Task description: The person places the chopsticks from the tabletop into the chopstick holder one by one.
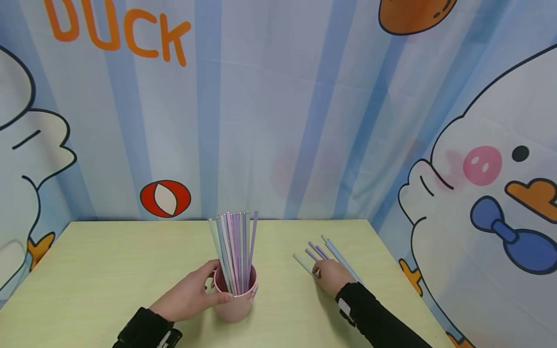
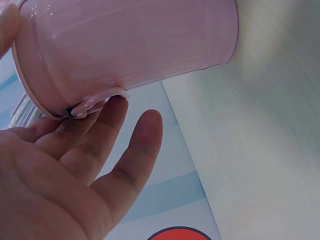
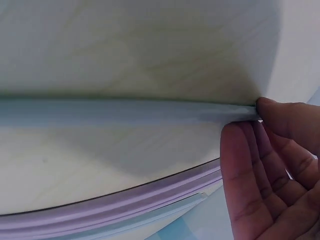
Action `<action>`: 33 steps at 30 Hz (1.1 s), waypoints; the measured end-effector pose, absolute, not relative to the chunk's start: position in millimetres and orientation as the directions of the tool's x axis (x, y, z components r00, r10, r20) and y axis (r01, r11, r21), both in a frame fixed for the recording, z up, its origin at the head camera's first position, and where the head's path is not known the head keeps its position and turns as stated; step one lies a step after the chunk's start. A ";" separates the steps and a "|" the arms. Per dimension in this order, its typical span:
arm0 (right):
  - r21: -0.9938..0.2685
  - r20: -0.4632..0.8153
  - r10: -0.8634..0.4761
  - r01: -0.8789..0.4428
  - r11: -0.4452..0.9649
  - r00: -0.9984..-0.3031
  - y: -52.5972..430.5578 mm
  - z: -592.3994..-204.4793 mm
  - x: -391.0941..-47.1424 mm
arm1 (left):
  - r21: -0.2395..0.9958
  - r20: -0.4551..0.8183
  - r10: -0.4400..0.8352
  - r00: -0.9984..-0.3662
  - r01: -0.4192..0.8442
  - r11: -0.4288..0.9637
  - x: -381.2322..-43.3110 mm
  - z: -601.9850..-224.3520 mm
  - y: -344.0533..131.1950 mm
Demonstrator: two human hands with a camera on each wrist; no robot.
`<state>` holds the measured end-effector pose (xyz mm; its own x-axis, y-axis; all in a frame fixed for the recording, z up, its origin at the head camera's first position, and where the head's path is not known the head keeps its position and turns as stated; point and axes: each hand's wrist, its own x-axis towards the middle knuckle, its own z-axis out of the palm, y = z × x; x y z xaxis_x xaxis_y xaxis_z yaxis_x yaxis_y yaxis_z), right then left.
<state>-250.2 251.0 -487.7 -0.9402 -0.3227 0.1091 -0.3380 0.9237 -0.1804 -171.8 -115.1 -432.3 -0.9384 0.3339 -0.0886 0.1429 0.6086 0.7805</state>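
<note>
Near the table's middle stands a small pink bucket (image 1: 234,310) with many purple, pink, blue and pale straws (image 1: 237,251) upright in it. My left hand (image 1: 191,294) holds the bucket from its left side, thumb at the near rim. In the left wrist view, fingers touch the bucket's small side handle (image 2: 97,100). On the right, my right hand (image 1: 332,278) pinches one end of a greyish-blue straw (image 3: 125,112) between thumb and fingertips; this straw lies along the table. Beside that hand lie purple straws (image 3: 125,197) and light blue straws (image 1: 337,251), partly hidden by it.
The pale yellow table (image 1: 130,256) ends at a blue-and-white striped curtain (image 1: 270,121) behind it. Cartoon ducks are printed on the curtain at both sides.
</note>
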 end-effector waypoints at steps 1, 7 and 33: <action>-0.183 0.115 -0.331 -0.348 0.920 -0.936 249.7 -487.2 -249.4 | 0.780 -0.088 0.334 -0.939 0.143 0.610 -171.8 -432.1 -115.0; -0.221 0.093 -0.350 -0.362 0.906 -0.932 241.8 -484.7 -245.7 | 0.778 -0.086 0.334 -0.939 0.146 0.611 -171.2 -431.3 -114.5; -0.744 0.195 -0.295 -0.337 0.577 -0.935 185.4 -386.5 -252.3 | 0.785 -0.099 0.331 -0.938 0.130 0.605 -171.0 -430.2 -114.8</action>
<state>-252.3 185.4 -386.5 -0.9355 -0.2948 0.1949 -0.3369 0.5774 -0.7437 -171.0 -114.8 -430.2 -0.9385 0.3308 -0.0991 0.1303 0.6051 0.7854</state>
